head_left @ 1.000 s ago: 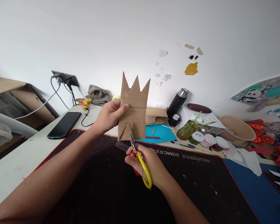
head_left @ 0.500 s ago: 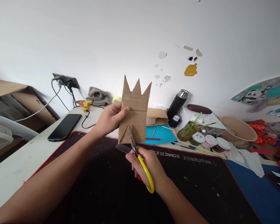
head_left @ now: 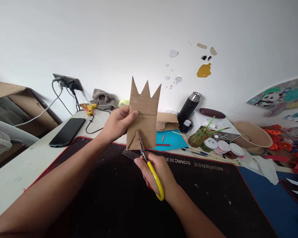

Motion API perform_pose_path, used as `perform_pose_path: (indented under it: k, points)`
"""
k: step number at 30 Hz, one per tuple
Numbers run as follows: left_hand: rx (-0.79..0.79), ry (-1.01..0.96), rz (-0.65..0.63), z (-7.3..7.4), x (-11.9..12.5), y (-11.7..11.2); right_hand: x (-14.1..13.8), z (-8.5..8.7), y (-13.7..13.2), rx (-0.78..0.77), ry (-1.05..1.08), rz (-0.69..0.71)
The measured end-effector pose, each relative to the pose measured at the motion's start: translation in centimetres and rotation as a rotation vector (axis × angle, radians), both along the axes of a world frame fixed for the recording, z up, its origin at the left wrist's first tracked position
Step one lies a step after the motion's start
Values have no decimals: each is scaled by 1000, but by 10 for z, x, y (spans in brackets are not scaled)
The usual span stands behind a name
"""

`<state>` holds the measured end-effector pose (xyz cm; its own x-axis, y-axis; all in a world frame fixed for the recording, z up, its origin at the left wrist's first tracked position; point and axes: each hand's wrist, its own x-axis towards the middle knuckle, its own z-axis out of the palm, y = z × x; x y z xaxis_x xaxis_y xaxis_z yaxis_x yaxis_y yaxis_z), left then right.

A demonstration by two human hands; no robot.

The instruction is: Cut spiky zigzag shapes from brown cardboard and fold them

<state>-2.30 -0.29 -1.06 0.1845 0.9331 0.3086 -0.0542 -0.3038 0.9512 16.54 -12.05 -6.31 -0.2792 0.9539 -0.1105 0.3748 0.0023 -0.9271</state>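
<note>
A brown piece of cardboard (head_left: 145, 109) is held upright above the mat, its top edge cut into three pointed spikes. My left hand (head_left: 120, 122) pinches its left side, thumb on the near face. In my right hand (head_left: 157, 172) are scissors (head_left: 155, 178) with a yellow handle, fingers closed round them. Their blades point up into the lower edge of the cardboard, close to a slanting cut at the bottom left. Faint drawn lines show at the lower right of the piece. A clear ruler (head_left: 129, 154) lies on the mat behind my right hand.
The black mat (head_left: 109, 198) covers the front of the table. A phone (head_left: 67, 132) and a yellow glue gun (head_left: 90, 108) lie left. Farther right stand a black flask (head_left: 188, 107), a jar of murky water (head_left: 196, 138), paint pots (head_left: 223, 147) and a bowl (head_left: 253, 132).
The whole view has shifted slightly, with the background sitting a little higher. Both hands keep their holds, and the scissors stay at the lower edge of the cardboard.
</note>
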Motion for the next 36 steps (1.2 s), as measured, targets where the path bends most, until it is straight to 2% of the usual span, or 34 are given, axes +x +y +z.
perform_pose_path:
  k: [10,23,36]
  points:
    - [10,-2,29,-1,3,-1,-5,-8,0,87,-50,-35]
    - [15,-5,17,-1,3,-1,-11,-8,-2,208,-77,-93]
    - [-11,-66,-10,-4,3,1,-12,-10,-1,234,-74,-92]
